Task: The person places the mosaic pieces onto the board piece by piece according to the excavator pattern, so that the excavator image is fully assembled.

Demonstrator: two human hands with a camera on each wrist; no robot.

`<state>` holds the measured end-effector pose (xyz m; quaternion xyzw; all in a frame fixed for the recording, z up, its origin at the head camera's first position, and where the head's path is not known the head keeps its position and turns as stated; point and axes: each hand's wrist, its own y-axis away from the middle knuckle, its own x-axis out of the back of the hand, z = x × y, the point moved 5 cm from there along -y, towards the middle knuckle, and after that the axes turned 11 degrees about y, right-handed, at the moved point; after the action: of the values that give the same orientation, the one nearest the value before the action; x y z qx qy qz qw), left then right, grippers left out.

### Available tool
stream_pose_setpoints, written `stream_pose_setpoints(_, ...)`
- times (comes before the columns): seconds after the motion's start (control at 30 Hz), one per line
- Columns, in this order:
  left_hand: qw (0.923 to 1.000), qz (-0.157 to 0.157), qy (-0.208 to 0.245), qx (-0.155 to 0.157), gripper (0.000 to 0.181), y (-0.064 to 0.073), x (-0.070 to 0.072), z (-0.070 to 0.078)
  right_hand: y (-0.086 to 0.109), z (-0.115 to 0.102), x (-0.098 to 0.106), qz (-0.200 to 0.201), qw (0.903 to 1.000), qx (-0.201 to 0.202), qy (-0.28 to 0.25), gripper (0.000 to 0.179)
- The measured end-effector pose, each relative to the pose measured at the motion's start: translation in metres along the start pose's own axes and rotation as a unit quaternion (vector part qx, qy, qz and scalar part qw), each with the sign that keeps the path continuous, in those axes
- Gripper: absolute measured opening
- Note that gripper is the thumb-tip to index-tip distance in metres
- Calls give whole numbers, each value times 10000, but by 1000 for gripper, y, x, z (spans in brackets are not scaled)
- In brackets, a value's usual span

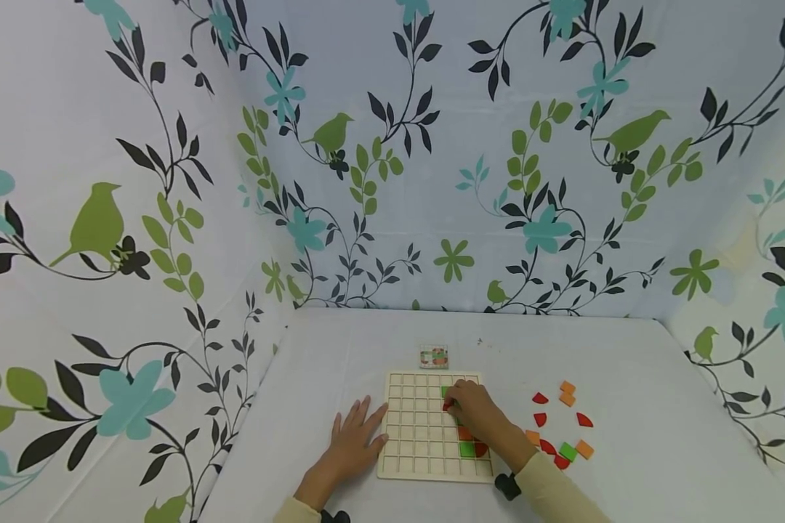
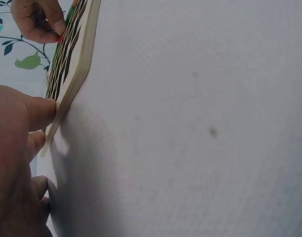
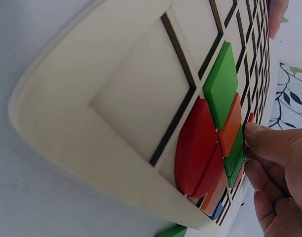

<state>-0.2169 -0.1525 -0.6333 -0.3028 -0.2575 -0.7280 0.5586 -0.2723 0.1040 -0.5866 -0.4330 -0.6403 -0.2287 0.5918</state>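
Note:
A pale wooden grid board [image 1: 415, 428] lies on the white table. My left hand [image 1: 355, 444] rests at its left edge with fingers spread; in the left wrist view the thumb [image 2: 41, 112] touches the board's side. Over the right part of the board, my right hand [image 1: 479, 412] pinches a small red piece [image 1: 446, 407] between thumb and fingertips, at a grid cell. Green [image 3: 221, 84], orange [image 3: 231, 118] and red [image 3: 196, 148] pieces sit in cells near that hand. The fingers cover part of the pinched piece and some cells.
Right of the board lie several loose pieces: red quarter-rounds [image 1: 584, 420], orange squares [image 1: 584, 449] and a green square [image 1: 568, 451]. A small patterned card [image 1: 434, 357] lies beyond the board's far edge. Leaf-and-bird printed cloth [image 1: 392, 218] surrounds the table.

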Motion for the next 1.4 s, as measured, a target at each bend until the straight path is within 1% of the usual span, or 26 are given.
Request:
stream_pose_setpoints(0.07, 10000, 4, 53, -82, 59, 0, -1, 1, 1, 1, 0, 7, 10000, 41, 15, 15)
stream_pose_setpoints(0.13, 9999, 8, 66, -140, 60, -1, -3, 0, 2, 3, -1, -21, 10000, 1, 43, 17)
stream_pose_setpoints(0.23, 9999, -28, 2, -163, 60, -3, -5, -1, 3, 5, -2, -106, 9999, -51, 119, 16)
stream_pose_setpoints(0.3, 9999, -28, -79, -109, 60, -4, -7, -4, 3, 6, -2, -163, 9997, -103, 177, 14)
stream_pose_setpoints(0.37, 9998, -92, -161, -54, 60, -4, -7, -3, 4, 6, -1, -206, 9994, -138, 234, 13)
stream_pose_setpoints(0.5, 9998, -169, -113, -17, 61, -3, -5, 1, 6, 5, 1, -234, 9986, -277, 374, 13)
stream_pose_setpoints(0.57, 9998, -162, -104, -4, 61, -4, -6, 0, 7, 6, 1, -242, 9982, -374, 398, 14)
stream_pose_setpoints(0.7, 9999, -15, -165, -49, 60, -5, -10, -5, 9, 15, 2, -255, 9967, -719, 295, 16)
stream_pose_setpoints(0.8, 9998, 40, -153, -117, 60, -4, -10, -5, 16, 30, 5, -256, 9924, -1199, 100, 16)
stream_pose_setpoints(0.87, 9998, 16, -68, -162, 60, -3, -8, -2, 24, 44, 8, -211, 9880, -1529, -105, 18)
stream_pose_setpoints(1.0, 9998, -23, 84, -175, 60, 1, -3, 4, 46, 80, 17, -38, 9762, -2113, -497, 26)
stream_pose_setpoints(1.07, 9998, -29, 99, -153, 59, 3, 0, 6, 59, 104, 24, 126, 9670, -2475, -591, 30)
stream_pose_setpoints(1.13, 9998, -3, 137, -175, 58, 3, 1, 7, 72, 128, 30, 299, 9515, -3021, -509, 36)
stream_pose_setpoints(1.2, 9998, 7, 109, -186, 58, 3, 3, 9, 84, 151, 37, 471, 9317, -3583, -367, 41)
stream_pose_setpoints(1.27, 9999, -4, 73, -130, 58, 3, 4, 8, 95, 168, 42, 539, 9108, -4080, -326, 46)
stream_pose_setpoints(1.3, 9999, -14, 68, -105, 58, 2, 4, 8, 99, 175, 43, 545, 9033, -4242, -335, 47)
stream_pose_setpoints(1.33, 10000, -40, 29, -52, 58, 2, 4, 8, 102, 180, 44, 554, 8985, -4340, -350, 47)
stream_pose_setpoints(1.4, 9999, -124, -15, 61, 58, 1, 4, 7, 105, 187, 44, 555, 8949, -4406, -441, 44)
